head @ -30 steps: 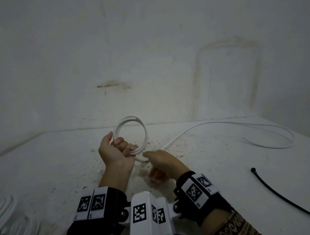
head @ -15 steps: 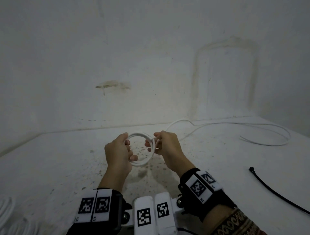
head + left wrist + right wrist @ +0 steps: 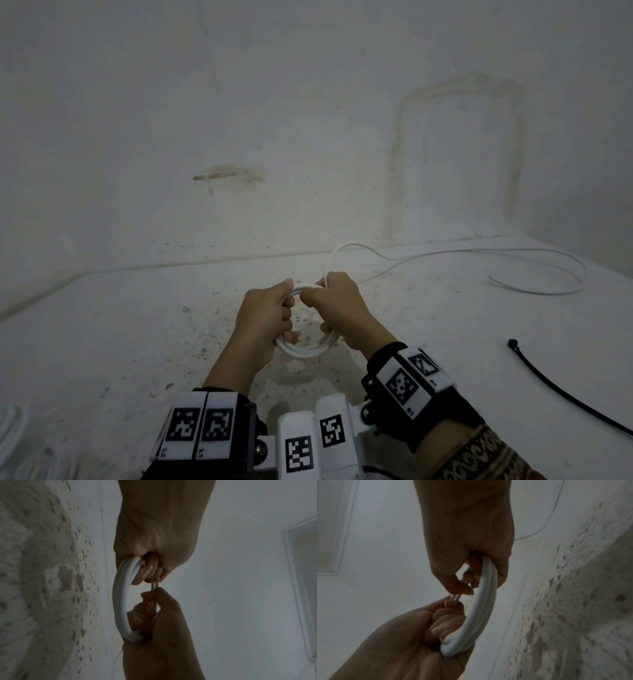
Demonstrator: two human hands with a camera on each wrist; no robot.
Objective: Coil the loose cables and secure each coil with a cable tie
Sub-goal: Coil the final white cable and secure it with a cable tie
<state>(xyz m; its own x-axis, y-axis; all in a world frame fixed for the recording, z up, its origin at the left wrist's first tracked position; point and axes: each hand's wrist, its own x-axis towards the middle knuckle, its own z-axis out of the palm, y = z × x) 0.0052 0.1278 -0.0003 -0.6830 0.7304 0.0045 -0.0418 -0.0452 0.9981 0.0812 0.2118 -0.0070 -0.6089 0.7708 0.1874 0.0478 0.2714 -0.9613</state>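
Note:
A white cable coil of several turns hangs between both hands above the speckled table. My left hand grips the coil's left side, fingers curled round the strands. On the right side my right hand grips it too, and the fingers wrap the turns. The two hands nearly touch at the top of the coil. From the right hand the loose cable tail arches up and runs right across the table to its free end. A black cable tie lies on the table at the right.
The white wall stands close behind the table. More white coiled cable shows at the bottom left edge. In the left wrist view the right hand sits below the left hand.
The right hand has carried another loop of cable up onto the coil and now grips it beside the left hand. The coil has tipped down, and the loose tail has drawn closer.

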